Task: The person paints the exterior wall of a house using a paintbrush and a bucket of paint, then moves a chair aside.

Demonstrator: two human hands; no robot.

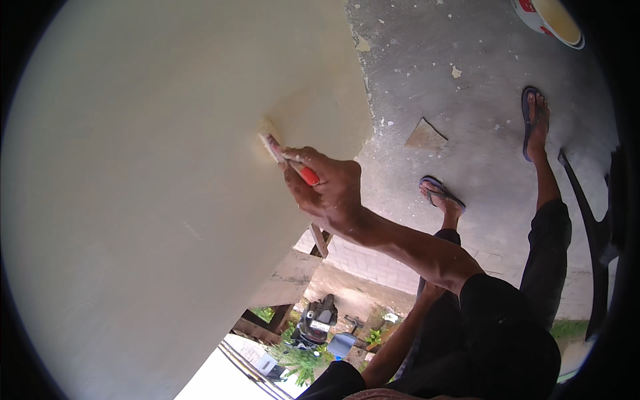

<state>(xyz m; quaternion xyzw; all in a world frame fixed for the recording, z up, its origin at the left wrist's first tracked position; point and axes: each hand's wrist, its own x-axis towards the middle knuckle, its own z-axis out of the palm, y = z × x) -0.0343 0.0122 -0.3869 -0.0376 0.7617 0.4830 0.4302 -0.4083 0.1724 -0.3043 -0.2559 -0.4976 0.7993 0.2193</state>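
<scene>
My right hand (327,183) is closed around a paintbrush (272,147) with a red handle end. The brush's pale, paint-loaded bristles touch a broad cream wall (160,167). Around the bristles and toward the upper right, the wall shows a darker, yellowish patch. My left forearm (397,337) runs up from the lower edge toward my leg. Of my left hand (433,292), only a part shows beside my right forearm, and its fingers are hidden.
A bucket (533,19) of cream paint stands at the upper right. Paint specks and a flat broken piece (427,135) lie on the grey floor (460,40) near my sandalled feet. A black plastic chair (598,250) is at right. Beyond the wall's lower edge stand a motorbike (317,327) and plants.
</scene>
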